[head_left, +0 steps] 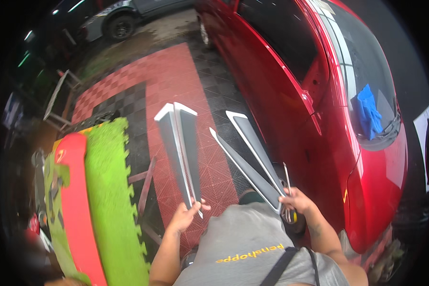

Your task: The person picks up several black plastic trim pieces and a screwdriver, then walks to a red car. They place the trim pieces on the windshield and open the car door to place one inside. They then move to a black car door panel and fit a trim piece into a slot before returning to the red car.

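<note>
My left hand (187, 216) is closed round the narrow ends of a pair of long, tapered grey trim panels (188, 143) with white edges. Their wide ends point away from me, side by side. In my right hand (296, 200) are the lower ends of two similar grey trim panels (247, 172), spread apart in a V. The same hand also grips what looks like a screwdriver, its thin metal shaft (286, 174) pointing up and a yellow part showing below the fingers. My fingers partly hide the tool and the panel ends.
A red car (276, 86) stands close on my right, with a blue cloth (368, 113) on its windshield. To my left, a bench covered with green foam mat (105, 190) bears a long red panel (79, 205). Red and black floor tiles (176, 81) stretch ahead toward a grey vehicle (128, 21).
</note>
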The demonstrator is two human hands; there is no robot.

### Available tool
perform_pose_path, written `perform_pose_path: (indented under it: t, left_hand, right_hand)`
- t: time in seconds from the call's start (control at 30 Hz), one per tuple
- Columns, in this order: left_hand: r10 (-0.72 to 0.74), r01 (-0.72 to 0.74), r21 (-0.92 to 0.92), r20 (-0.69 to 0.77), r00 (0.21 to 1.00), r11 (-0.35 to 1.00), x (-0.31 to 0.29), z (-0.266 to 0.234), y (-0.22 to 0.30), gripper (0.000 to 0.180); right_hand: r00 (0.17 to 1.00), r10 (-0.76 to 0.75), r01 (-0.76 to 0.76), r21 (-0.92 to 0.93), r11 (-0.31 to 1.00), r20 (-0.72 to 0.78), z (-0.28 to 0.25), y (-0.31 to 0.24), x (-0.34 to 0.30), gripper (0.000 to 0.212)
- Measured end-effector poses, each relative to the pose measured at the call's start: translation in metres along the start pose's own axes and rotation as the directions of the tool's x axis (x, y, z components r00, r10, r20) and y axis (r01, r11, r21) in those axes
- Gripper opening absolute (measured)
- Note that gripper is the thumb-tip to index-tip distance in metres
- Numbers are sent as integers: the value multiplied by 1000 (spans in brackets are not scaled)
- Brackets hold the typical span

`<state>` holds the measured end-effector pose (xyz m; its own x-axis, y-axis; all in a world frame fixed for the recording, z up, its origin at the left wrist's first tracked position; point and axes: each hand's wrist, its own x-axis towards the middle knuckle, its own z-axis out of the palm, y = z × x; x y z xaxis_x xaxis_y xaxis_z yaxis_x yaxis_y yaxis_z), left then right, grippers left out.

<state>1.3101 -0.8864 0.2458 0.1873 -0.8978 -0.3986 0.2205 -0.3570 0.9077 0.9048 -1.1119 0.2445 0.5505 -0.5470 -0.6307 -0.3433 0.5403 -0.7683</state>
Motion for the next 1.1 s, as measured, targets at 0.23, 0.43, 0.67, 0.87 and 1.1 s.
perform_pose_path:
  t: [0.23, 0.43, 0.67, 0.87, 1.1]
  left_hand:
    - [260, -264, -241, -50, 964, 934, 218, -70, 129, 27]
    - [298, -323, -331, -127, 946, 886, 344, -143, 226, 29]
    - [297, -353, -340, -205, 933, 872, 453, -252, 292, 31]
    - [392, -419, -370, -148, 908, 829, 574, -363, 368, 30]
    - [405, -365, -393, 20, 914, 844, 722, -496, 470, 40]
  right_hand:
    - [973, -128, 112, 87, 990, 192, 36, -185, 198, 17]
    - [932, -149, 146, 33, 989, 329, 71, -326, 368, 23]
    - [904, -154, 131, 84, 988, 398, 112, -460, 513, 21]
    - [890, -190, 170, 86, 982, 414, 186, -555, 626, 20]
    - [916, -212, 185, 109, 977, 341, 256, -666, 752, 16]
